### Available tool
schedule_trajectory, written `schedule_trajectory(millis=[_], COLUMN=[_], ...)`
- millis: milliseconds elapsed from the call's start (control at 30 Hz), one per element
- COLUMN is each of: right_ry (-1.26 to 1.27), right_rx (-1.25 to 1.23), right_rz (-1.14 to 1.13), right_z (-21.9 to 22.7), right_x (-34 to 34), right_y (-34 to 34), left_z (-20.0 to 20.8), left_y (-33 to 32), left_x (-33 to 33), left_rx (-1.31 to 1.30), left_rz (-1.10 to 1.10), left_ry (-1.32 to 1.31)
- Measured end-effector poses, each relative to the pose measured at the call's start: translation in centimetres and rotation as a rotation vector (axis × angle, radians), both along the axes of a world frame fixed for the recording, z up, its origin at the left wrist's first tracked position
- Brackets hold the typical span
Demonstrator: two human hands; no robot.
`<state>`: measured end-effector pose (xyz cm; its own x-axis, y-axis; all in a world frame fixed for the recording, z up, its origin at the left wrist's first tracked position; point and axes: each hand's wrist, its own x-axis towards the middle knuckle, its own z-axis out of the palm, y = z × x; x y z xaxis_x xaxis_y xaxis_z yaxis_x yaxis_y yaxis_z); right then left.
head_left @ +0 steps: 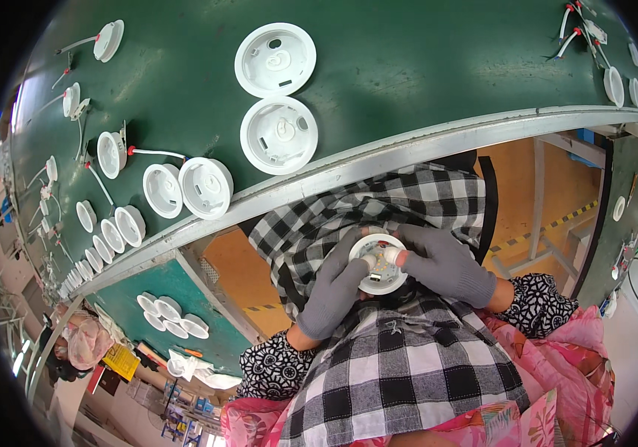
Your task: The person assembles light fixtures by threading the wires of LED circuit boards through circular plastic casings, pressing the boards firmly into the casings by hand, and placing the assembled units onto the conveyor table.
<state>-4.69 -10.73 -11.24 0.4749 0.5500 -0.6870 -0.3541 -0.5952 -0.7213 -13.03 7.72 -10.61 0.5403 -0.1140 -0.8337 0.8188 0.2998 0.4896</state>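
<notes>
Over my lap I hold a round white lamp housing [383, 287] with both hands, its open side facing up. Inside it shows a light board dotted with small yellowish chips, with a bit of red near its far edge. My left hand [328, 292], in a grey knit glove, grips the housing's left rim. From the opposite side my right hand [444, 268], gloved alike, is closed around the rim. White coverings wrap both thumb tips, which press down on the board. The fingers beneath the housing are hidden.
Beyond my lap runs a green worktable [408, 67] with a metal edge strip [378, 151]. Two white housings [279, 135] lie near its middle. More white lamps [206, 188], several with wires, line the left side. Wired parts [594, 31] sit far right. Several white rounds [167, 308] rest on a lower-left table.
</notes>
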Motion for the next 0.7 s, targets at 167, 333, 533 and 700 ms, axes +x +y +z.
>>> schedule_trajectory(millis=[167, 333, 533, 700], right_ry=[0.147, 0.089, -0.036, -0.131], right_rx=[0.237, 0.290, 0.323, 0.387], right_rz=[-0.092, -0.165, -0.129, -0.156], right_z=[-0.4, -0.5, -0.2, 0.1], right_x=[0.2, -0.3, 0.1, 0.0], right_y=[-0.9, -1.5, -1.4, -0.9], left_z=[0.3, 2.2, 2.4, 2.5], left_y=[0.1, -0.5, -0.6, -0.6], left_x=[0.2, 1.1, 0.9, 1.2], left_rx=[-0.042, 0.182, 0.274, 0.106], left_rz=[-0.005, -0.085, -0.134, -0.001], left_ry=[-0.098, -0.316, -0.397, -0.252])
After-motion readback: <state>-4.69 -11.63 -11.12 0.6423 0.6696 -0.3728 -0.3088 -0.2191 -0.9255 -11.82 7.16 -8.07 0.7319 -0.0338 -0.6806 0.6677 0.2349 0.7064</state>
